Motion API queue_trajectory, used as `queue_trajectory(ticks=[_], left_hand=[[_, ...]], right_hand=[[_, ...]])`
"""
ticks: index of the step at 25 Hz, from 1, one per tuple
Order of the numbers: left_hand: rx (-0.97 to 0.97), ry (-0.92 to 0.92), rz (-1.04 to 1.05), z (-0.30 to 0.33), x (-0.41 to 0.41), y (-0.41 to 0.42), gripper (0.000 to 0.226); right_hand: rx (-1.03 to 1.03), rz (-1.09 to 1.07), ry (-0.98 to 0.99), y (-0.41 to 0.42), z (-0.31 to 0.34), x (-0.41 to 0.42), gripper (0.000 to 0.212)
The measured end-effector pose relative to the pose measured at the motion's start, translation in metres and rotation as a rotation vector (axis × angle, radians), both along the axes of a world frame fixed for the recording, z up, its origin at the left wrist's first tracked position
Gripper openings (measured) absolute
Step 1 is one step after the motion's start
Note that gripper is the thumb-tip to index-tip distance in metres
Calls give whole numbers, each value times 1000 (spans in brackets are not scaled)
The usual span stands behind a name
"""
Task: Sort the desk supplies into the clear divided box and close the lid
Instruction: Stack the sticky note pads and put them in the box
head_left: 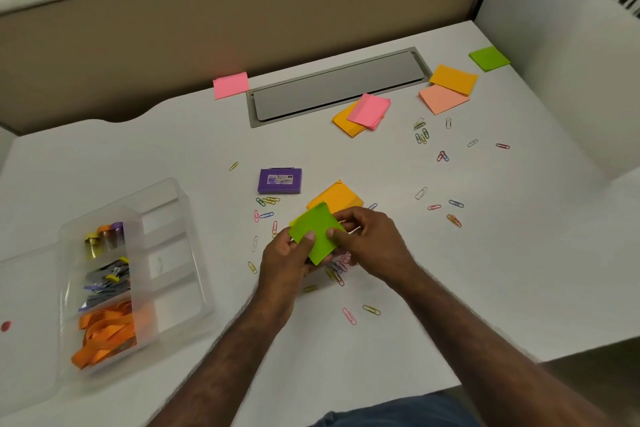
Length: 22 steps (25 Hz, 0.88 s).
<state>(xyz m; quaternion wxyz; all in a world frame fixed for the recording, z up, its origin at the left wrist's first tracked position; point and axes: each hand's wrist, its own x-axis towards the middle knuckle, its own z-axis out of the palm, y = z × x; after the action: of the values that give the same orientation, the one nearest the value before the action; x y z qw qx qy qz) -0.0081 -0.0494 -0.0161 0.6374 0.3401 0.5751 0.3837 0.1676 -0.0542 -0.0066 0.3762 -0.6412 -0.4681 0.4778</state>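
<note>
Both hands, left hand (289, 253) and right hand (367, 239), pinch a green sticky-note pad (317, 232) above the bench (485, 253), scattered paper clips (349, 315) around, clear divided box (166, 253) open at left

Place was office cubicle. White laminate tabletop (173, 156) sat boxed in by tan fabric partition panel (207, 28) at back and white divider wall (554, 62) at right. Long grey metal cable-access flap (336, 85) was set flush into tabletop near partition. Stationery lay scattered: square sticky-note pads in pink, orange and green (488, 58), coloured wire paper clips (441, 156), small purple staples box (280, 180). Clear plastic divided box (166, 204) at left held binder clips and orange rubber bands (104, 333).
</note>
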Motion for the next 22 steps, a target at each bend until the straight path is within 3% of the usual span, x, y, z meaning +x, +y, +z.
queue_trajectory(ticks=[4, 10, 12, 16, 20, 22], left_hand=[[-77, 41, 124, -4, -13, -10, 22], [-109, -4, 199, -2, -21, -25, 28], [-121, -14, 206, 0, -24, -28, 29], [-103, -30, 182, 6, -35, -33, 28], [-108, -41, 163, 10, -48, -37, 35], [-101, -43, 152, 13, -52, -38, 36]], right_hand=[[48, -88, -263, 23, -16, 14, 30], [-58, 101, -655, 70, -36, 20, 84], [-111, 134, -750, 77, -39, 15, 90], [-206, 150, -689, 81, -29, 8, 78], [-12, 71, -582, 62, -13, 2, 37], [19, 31, -489, 46, 2, 1, 34]])
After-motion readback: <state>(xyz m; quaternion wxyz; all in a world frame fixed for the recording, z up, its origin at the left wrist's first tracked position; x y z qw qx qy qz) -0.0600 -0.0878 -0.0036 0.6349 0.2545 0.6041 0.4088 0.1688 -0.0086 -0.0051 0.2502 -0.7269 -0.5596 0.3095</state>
